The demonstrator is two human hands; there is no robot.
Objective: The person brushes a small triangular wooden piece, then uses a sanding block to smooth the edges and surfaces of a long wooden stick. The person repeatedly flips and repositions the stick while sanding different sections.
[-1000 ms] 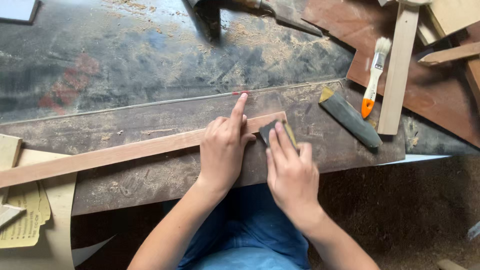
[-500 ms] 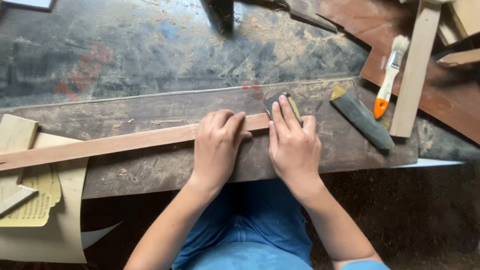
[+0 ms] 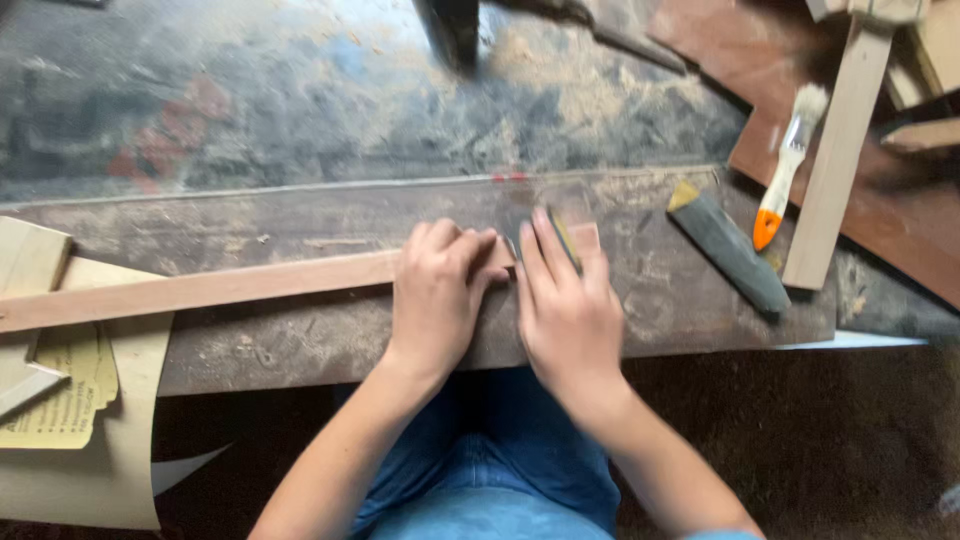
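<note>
A long thin wooden strip (image 3: pixel 220 288) lies across a dusty plank (image 3: pixel 330 215), running from the left edge toward the middle. My left hand (image 3: pixel 438 295) presses down on the strip near its right end, fingers folded over it. Right beside it, my right hand (image 3: pixel 568 300) is shut on a small dark sanding block (image 3: pixel 555 232) with a yellow edge, held against the end of the strip. The two hands nearly touch. The frame is blurred by motion.
A dark block with a yellow tip (image 3: pixel 728 250) lies right of my hands. An orange-handled paintbrush (image 3: pixel 785 170) and a pale wooden batten (image 3: pixel 835 150) sit at the upper right on reddish board. Sheets of sandpaper (image 3: pixel 80 420) hang at the left. Sawdust covers the bench.
My left index finger, stretched out a second ago, has curled back onto the strip. My right hand with the sanding block slid along the strip's end. The view shifted slightly.
</note>
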